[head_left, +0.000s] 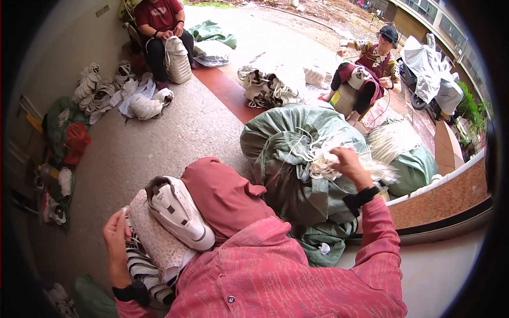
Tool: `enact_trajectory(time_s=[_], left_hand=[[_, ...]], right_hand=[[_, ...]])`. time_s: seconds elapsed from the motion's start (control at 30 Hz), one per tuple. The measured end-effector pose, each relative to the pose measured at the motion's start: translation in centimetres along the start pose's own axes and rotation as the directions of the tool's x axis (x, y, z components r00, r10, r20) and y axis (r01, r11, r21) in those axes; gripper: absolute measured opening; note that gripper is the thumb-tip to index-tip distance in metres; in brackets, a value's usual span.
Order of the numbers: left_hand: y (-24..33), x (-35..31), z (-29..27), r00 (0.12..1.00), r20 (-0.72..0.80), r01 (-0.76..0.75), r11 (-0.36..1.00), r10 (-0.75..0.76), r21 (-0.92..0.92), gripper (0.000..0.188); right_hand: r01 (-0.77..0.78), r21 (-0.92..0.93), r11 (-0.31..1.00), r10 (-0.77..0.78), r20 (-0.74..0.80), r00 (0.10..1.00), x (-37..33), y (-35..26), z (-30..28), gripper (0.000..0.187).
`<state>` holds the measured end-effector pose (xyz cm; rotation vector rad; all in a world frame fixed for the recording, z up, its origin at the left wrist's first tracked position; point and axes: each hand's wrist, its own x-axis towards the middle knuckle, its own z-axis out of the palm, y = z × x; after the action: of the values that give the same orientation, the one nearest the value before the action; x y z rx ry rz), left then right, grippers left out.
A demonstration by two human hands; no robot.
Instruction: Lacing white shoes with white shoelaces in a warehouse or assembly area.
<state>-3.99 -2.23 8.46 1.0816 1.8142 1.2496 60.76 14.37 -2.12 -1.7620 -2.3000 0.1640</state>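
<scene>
A white shoe (180, 212) with a brown collar lies on a speckled cloth pad (146, 228) across my lap, over my maroon trouser leg (220, 188). My left hand (116, 233) is beside the pad, its fingers pinched together around a small whitish thing too small to name. Out to the right, my right hand (350, 167) has its fingers curled into a bunch of white shoelaces (323, 159), which spills from the gathered top of a large green sack (297, 199). Black-and-white striped material (143, 273) shows under the pad.
Shoe piles lie by the left wall (98, 93) and ahead (270, 87). One person (161, 32) sits at the back left with a shoe bundle; another (371, 69) sits at the right holding a cord. White laces (392, 139) cover another green sack. A low ledge (435, 206) borders the right.
</scene>
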Motion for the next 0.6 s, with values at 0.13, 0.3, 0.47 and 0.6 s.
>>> enact_trajectory(time_s=[0.13, 0.3, 0.47, 0.6], left_hand=[[4.0, -1.8, 5.1, 0.908, 0.417, 0.035, 0.999, -0.033, 0.003, 0.031], [6.8, -2.9, 9.7, 0.723, 0.691, 0.048, 0.998, -0.011, -0.035, 0.03], [7.1, -2.4, 4.1, 0.662, 0.748, 0.06, 0.998, -0.056, 0.022, 0.018], [2.5, -3.5, -3.1, 0.828, 0.555, 0.128, 0.938, 0.078, -0.322, 0.033]], right_hand=[[0.36, 0.664, 0.655, -0.313, -0.195, 0.929, 4.2, -16.6, -0.1, 0.046], [0.287, 0.956, 0.056, -0.718, -0.161, 0.677, 3.6, -32.6, -1.2, 0.082], [-0.305, 0.932, 0.196, -0.798, 0.332, 0.503, 3.3, -32.7, -2.6, 0.028], [-0.325, 0.819, -0.473, -0.482, 0.068, 0.874, 5.2, -26.3, -1.2, 0.019]])
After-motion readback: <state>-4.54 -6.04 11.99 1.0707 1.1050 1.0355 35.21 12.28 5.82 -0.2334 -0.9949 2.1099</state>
